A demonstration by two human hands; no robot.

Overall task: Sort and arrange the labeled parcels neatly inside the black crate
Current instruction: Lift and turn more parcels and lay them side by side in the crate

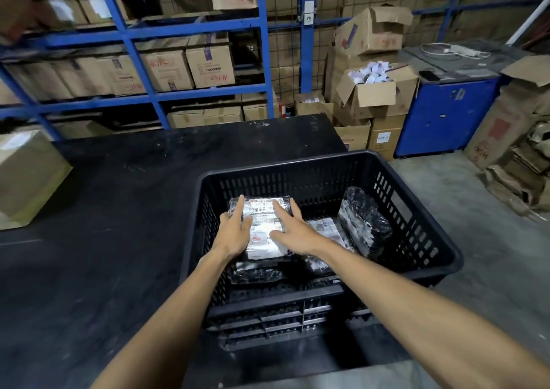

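A black slatted crate (428, 233) stands at the right edge of a black table. Inside it, at the left, lies a labeled parcel (262, 210) wrapped in clear plastic over black, its white label facing up. My left hand (235, 230) rests flat on the parcel's left side and my right hand (293, 230) lies flat on its right side, fingers spread. More parcels sit underneath and beside it: a flat parcel (326, 227) in the middle and a black wrapped parcel (364, 222) leaning tilted against the crate's right side.
The black table (119, 210) stretches left and back, with a cardboard box (26, 177) at its left edge. Blue shelving (143, 31) full of cartons stands behind. Open cartons (375, 90), a blue cabinet (446, 114) and flattened cardboard (518, 174) fill the right side.
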